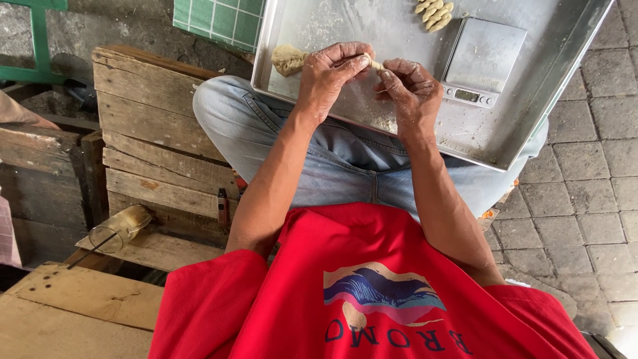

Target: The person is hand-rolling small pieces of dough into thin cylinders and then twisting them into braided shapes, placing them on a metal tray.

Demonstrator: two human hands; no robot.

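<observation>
Both hands met over the metal tray [531, 126]. Left hand [330, 74] and right hand [411, 93] pinched a thin dough strip [376, 65] between curled fingertips, wrists bent downward.

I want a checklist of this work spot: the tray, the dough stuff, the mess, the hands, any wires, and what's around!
Surface: metal tray resting on the lap, dusted with flour.
Job's things: dough lump; thin dough strip between both hands; shaped pieces at the tray's far edge.
Clutter: small digital scale on the tray.
Hands: left hand and right hand pinch the strip.
Cables: nothing seen.
Surroundings: wooden pallets, glass jar, paved ground.
</observation>
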